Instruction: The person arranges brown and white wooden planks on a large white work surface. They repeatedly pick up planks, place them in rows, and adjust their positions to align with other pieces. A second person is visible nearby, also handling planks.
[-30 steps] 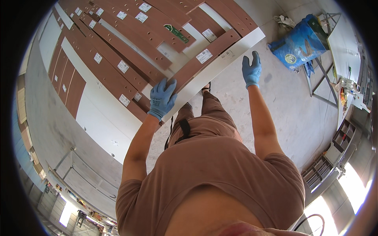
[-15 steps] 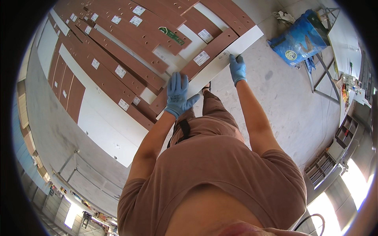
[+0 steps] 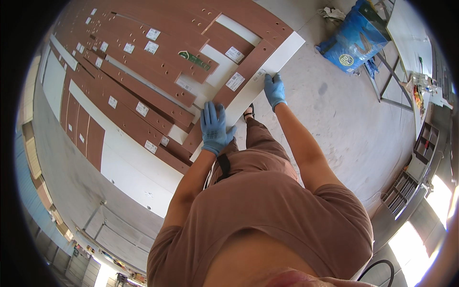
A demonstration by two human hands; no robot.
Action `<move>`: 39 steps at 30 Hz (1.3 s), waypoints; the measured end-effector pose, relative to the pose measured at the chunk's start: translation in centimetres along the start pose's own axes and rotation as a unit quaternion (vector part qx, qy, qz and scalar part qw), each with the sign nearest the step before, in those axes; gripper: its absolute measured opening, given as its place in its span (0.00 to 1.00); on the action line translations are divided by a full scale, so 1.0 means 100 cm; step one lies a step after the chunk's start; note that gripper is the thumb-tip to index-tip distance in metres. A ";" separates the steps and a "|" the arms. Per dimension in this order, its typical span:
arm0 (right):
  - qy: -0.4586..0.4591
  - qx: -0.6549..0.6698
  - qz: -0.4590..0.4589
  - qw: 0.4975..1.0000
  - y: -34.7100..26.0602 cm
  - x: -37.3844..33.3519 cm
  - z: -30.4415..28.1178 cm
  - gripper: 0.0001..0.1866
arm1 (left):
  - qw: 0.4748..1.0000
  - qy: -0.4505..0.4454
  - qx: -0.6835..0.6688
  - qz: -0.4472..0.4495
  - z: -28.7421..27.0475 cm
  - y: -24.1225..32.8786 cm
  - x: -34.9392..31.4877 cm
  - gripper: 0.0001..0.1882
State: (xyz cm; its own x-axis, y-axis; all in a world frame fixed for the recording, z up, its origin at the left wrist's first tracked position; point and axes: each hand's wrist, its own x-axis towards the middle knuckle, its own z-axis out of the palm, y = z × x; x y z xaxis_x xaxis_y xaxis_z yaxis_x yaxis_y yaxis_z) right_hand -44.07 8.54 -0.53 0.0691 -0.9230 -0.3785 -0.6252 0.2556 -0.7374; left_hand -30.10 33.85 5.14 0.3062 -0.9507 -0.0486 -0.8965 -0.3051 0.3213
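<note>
My left hand (image 3: 215, 129), in a blue glove, lies with straight fingers on the near end of a brown board (image 3: 239, 79) and a long white panel (image 3: 282, 53). The thumb points off to the right over the white panel. My right hand (image 3: 275, 92), gloved alike, holds the outer long edge of that panel, farther along it. Some of its fingers are hidden by the panel. A small printed label (image 3: 258, 75) sits on the white panel near the right fingertips. The brown board beside it has drilled holes and a white label (image 3: 234, 82).
Many brown boards with holes and labels (image 3: 142, 108) lie on larger white sheets (image 3: 138, 167) to the left. A green sticker (image 3: 195, 60) marks one. At far right a blue bag (image 3: 351, 40) hangs by a metal frame (image 3: 394, 76). A shelf unit (image 3: 404, 186) stands lower right.
The whole view has shifted, so the boards and bag sit farther left in it. Both hands keep nearly the same places on the boards; my left thumb sits a little closer in.
</note>
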 end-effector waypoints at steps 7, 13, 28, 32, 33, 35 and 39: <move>0.179 -0.158 -0.200 0.950 0.001 0.047 -0.043 0.44 | 0.998 0.058 -0.016 0.031 0.011 -0.007 -0.004 0.55; 0.150 -0.162 -0.311 0.924 -0.054 0.192 -0.096 0.35 | 0.996 0.078 0.024 0.035 0.011 -0.005 -0.003 0.52; -0.065 -0.188 -0.155 0.968 -0.081 0.214 -0.090 0.27 | 0.999 0.045 0.023 -0.002 0.014 -0.002 0.000 0.51; -0.061 -0.170 -0.182 0.967 -0.069 0.221 -0.087 0.27 | 0.999 0.041 0.005 -0.014 0.014 -0.003 -0.001 0.51; -0.057 -0.168 -0.187 0.966 -0.065 0.225 -0.086 0.27 | 0.999 0.035 0.001 -0.024 0.015 -0.003 -0.001 0.51; -0.065 -0.166 -0.208 0.962 -0.054 0.233 -0.086 0.27 | 0.999 0.051 0.003 -0.016 0.015 -0.003 -0.003 0.50; -0.082 -0.150 -0.229 0.958 -0.040 0.248 -0.081 0.28 | 0.999 0.038 0.007 -0.016 0.013 -0.006 -0.004 0.48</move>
State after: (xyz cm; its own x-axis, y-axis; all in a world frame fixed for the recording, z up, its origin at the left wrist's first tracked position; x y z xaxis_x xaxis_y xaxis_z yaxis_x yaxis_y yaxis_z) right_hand -46.13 -17.75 -2.44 0.4965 -0.8542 -0.1544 -0.6936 -0.2835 -0.6622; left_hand -30.10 34.35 3.73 0.3582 -0.9335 0.0141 -0.8899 -0.3368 0.3076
